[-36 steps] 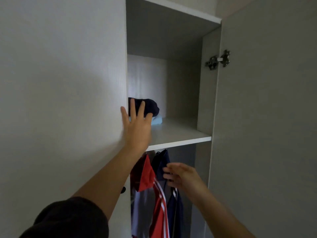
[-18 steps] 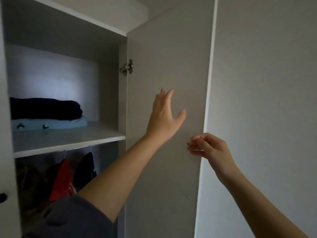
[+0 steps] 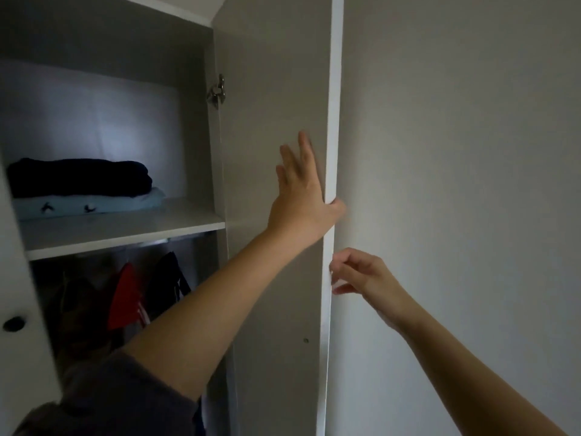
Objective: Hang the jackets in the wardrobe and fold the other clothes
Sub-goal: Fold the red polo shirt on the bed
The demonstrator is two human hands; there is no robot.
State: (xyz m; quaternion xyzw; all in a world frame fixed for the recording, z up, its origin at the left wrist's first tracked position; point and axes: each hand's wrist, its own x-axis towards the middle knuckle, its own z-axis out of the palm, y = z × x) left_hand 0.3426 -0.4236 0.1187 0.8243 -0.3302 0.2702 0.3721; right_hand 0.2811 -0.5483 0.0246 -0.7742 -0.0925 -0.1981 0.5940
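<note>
Left grip (image 3: 303, 196) is straddling the door (image 3: 273, 89) edge, fingers (image 3: 304, 149) spread, thumb hooked behind. Right grip (image 3: 361, 278) is curling there, pinching or not I cannot tell. Jackets (image 3: 125, 300) are hanging inside, clothes (image 3: 78, 180) lying folded on the shelf (image 3: 125, 234). Best be swinging it shut slowly, thumb clear.

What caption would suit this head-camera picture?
Left hand grips the open wardrobe door by its edge, right hand beside it; folded clothes shelved, jackets hanging below.

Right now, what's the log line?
left hand: thumb hooked round edge of wardrobe door | right hand: curled beside edge, grip unclear | folded clothes: on shelf
</note>
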